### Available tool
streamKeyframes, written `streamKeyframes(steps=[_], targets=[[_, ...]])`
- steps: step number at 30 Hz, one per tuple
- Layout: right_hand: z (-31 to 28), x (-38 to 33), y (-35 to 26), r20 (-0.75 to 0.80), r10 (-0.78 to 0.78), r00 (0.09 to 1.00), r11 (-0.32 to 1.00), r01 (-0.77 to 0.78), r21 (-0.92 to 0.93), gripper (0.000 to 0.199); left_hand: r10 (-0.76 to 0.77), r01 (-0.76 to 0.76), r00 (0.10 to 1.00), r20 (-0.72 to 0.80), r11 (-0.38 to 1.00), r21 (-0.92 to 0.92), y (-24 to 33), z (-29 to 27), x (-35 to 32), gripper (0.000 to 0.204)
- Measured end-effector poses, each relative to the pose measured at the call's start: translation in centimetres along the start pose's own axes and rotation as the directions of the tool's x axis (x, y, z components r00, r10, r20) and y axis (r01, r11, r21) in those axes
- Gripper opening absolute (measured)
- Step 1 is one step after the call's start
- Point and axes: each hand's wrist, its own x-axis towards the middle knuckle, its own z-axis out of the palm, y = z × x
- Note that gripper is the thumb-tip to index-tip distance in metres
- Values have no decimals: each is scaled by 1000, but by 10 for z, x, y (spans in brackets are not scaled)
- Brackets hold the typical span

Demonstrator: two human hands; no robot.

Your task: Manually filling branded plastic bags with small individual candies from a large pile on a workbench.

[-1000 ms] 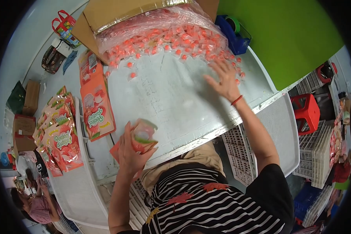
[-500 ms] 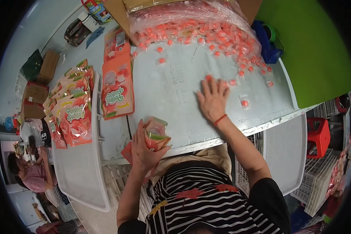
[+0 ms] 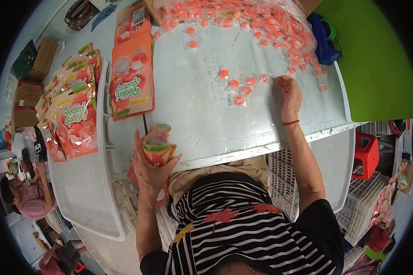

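My left hand (image 3: 152,167) is wrapped round a pink-orange candy pouch (image 3: 159,147) at the table's front edge. The pouch stands tilted with its mouth gaping upward. Over the right half of the table, my right hand (image 3: 290,98) has its fingers curled inward; what they hold, if anything, is hidden. Left of it lies a loose group of individually wrapped red candies (image 3: 247,90). Another wrapped candy (image 3: 291,71) lies just beyond its fingertips.
A large heap of wrapped candies (image 3: 270,27) spills from a plastic liner at the back. Flat pouches (image 3: 132,85) lie at left, beside a white tray (image 3: 80,192) bearing filled-looking pouches (image 3: 75,117). A blue tape dispenser (image 3: 325,46) stands at right, near a green surface (image 3: 376,59).
My right hand has moved right and gone from spread flat to curled. More loose candies now lie mid-table, away from the heap. The left hand keeps hold of the pouch; the whole view has shifted.
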Motion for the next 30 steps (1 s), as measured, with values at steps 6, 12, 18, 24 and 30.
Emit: streamKeyframes(steps=[6,12,18,24,30], targets=[[31,-4,-18,445,-205,872,699,449,-557,58,-21,20,999,-25,1000,-21,-12,-4,0,107],[66,13,-21,809,-103,578,225,806,-548,86,-3,3,999,-43,1000,0,-7,-3,3,107],[106,8,-14,869,-59,492,159,864,-478,67,-14,14,1000,-24,1000,20,-4,-5,4,107],[172,-71,12,660,-353,663,296,748,-594,42,-66,62,996,-60,996,-66,-8,-3,1,108],[174,-89,-8,674,-262,690,522,689,-502,64,-49,48,994,-93,999,-13,-6,-7,8,110]])
